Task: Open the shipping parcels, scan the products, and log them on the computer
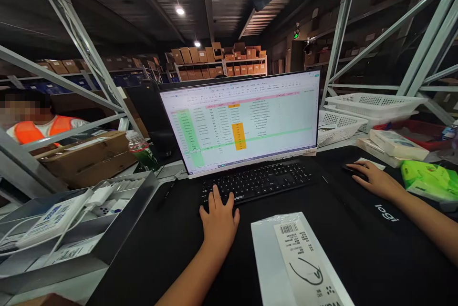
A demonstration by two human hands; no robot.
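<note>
My left hand [219, 220] lies with spread fingers at the left end of a black keyboard [266, 184], fingertips on or just over its lower keys. Over on the right, my right hand [377, 179] rests on a black computer mouse [349, 169], which it mostly covers. Behind the keyboard stands a wide monitor [282, 127] showing a spreadsheet with green and orange cells. Between my arms, a flat white box [263, 253] lies on the black desk mat [365, 249]. Its paper label [296, 253] carries a barcode and a handwritten mark.
A grey divided tray [125, 220] with papers and cables sits at the left, near a green bottle [141, 151] and a cardboard box [93, 158]. White baskets [343, 127] and a green packet [429, 179] are at the right. A person in an orange vest [60, 126] is beyond the rack.
</note>
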